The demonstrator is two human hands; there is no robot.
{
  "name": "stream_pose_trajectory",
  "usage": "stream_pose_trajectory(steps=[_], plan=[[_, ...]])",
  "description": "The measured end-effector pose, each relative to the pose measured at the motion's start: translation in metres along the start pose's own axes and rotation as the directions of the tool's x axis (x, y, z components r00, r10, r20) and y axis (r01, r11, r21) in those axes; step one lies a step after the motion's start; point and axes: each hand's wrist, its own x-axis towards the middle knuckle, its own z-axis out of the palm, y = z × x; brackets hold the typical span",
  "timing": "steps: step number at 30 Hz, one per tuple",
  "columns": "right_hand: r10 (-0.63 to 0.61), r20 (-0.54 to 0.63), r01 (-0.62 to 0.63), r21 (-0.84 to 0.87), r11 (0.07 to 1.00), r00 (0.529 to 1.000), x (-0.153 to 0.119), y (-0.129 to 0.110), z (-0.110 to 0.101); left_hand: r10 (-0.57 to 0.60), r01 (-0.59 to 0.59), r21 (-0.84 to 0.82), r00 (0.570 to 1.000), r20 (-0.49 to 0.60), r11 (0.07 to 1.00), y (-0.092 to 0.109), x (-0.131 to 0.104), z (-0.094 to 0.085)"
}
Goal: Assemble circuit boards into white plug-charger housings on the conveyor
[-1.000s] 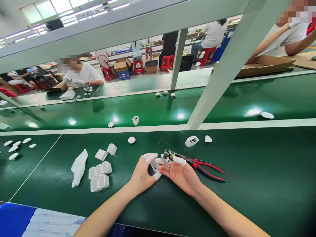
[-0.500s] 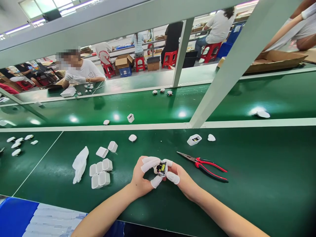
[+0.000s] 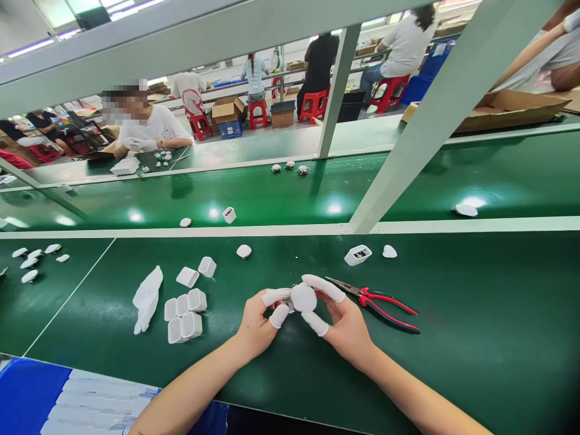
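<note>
Between both hands is a small charger circuit board with a rounded white end cap (image 3: 303, 298); the cap's face now points toward me and hides most of the board. My left hand (image 3: 260, 320), with white finger cots on, pinches its left side. From the right, my right hand (image 3: 344, 317) grips the cap's edge between thumb and fingers, also in finger cots. Just right of that hand lie long-nose pliers (image 3: 369, 300) with red and black handles. Open white housings (image 3: 185, 317) stand grouped to the left, beside a crumpled white glove or cloth (image 3: 148, 300).
Behind the bench a green conveyor belt (image 3: 272, 196) carries white-capped pieces. A housing with parts inside (image 3: 357, 255) and a loose white piece (image 3: 389, 251) lie beyond the pliers. A slanted metal post (image 3: 408, 127) rises at right. Co-workers sit across the line.
The held board has been turned, so its white cap faces me instead of its components. My right hand has shifted its grip onto the cap. Pieces on the belt have moved left.
</note>
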Motion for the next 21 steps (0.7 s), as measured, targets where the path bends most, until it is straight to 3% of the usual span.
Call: stream_pose_trajectory(steps=[3, 6, 8, 11, 16, 21], plan=[[0.162, -0.006, -0.16, 0.136, 0.978, 0.987, 0.007, 0.005, -0.005, 0.078, -0.06, 0.32, 0.996, -0.045, 0.945, 0.004, 0.005, -0.002], [0.177, 0.025, -0.178, 0.023, 0.984, 0.984, 0.014, 0.005, -0.012, -0.062, 0.036, 0.436, 0.997, 0.046, 0.899, 0.002, 0.007, 0.001], [0.137, 0.069, -0.126, -0.135, 0.983, 0.988, 0.017, 0.002, -0.015, -0.131, 0.066, 0.43, 0.984, 0.122, 0.901, -0.002, 0.007, 0.005], [0.086, 0.167, -0.032, -0.302, 0.953, 0.982, 0.019, -0.005, -0.018, -0.145, 0.079, 0.339, 0.974, 0.174, 0.937, -0.007, 0.006, 0.007], [0.082, 0.303, 0.05, -0.402, 0.914, 0.95, 0.019, -0.006, -0.017, -0.193, 0.154, 0.189, 0.959, 0.207, 0.97, -0.011, 0.005, 0.008], [0.072, 0.341, 0.11, -0.484, 0.868, 0.937, 0.016, 0.002, -0.013, -0.229, 0.2, 0.156, 0.953, 0.2, 0.967, -0.013, 0.005, 0.009]])
